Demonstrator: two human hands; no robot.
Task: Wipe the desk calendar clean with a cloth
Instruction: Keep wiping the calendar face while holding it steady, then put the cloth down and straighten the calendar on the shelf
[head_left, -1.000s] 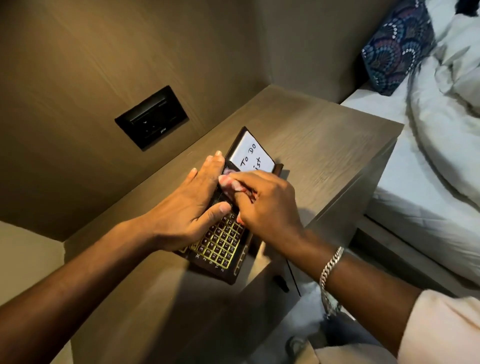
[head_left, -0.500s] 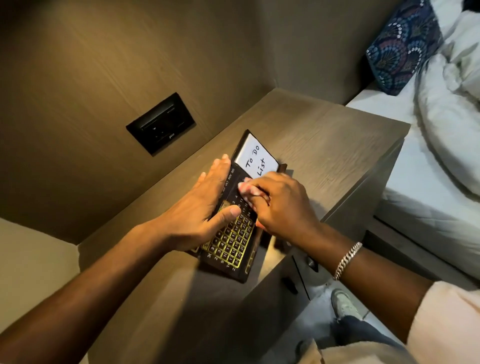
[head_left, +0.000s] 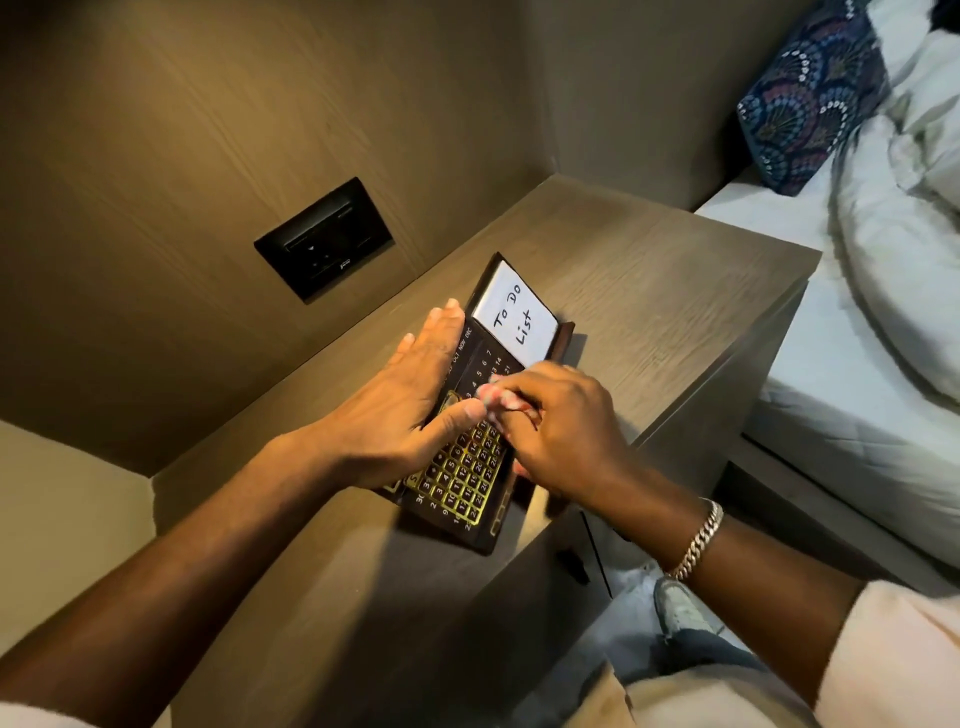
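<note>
The desk calendar (head_left: 470, 452) lies flat on the wooden bedside table (head_left: 649, 270), close to its near right edge, its white "To Do List" card (head_left: 514, 316) at the far end. The right hand (head_left: 558, 431) is closed on a small pale cloth (head_left: 496, 397) — pinched under curled fingers and pressed to the middle of the number grid. The left hand (head_left: 410, 405) lies spread and flat along the calendar's left side, thumb across the face, pinning it down. To wipe well, I judge short strokes along the rows work best — light pressure, the left hand braced so the calendar cannot slide off the edge. A dark switch plate (head_left: 324, 239) sits on the wall at far left.
</note>
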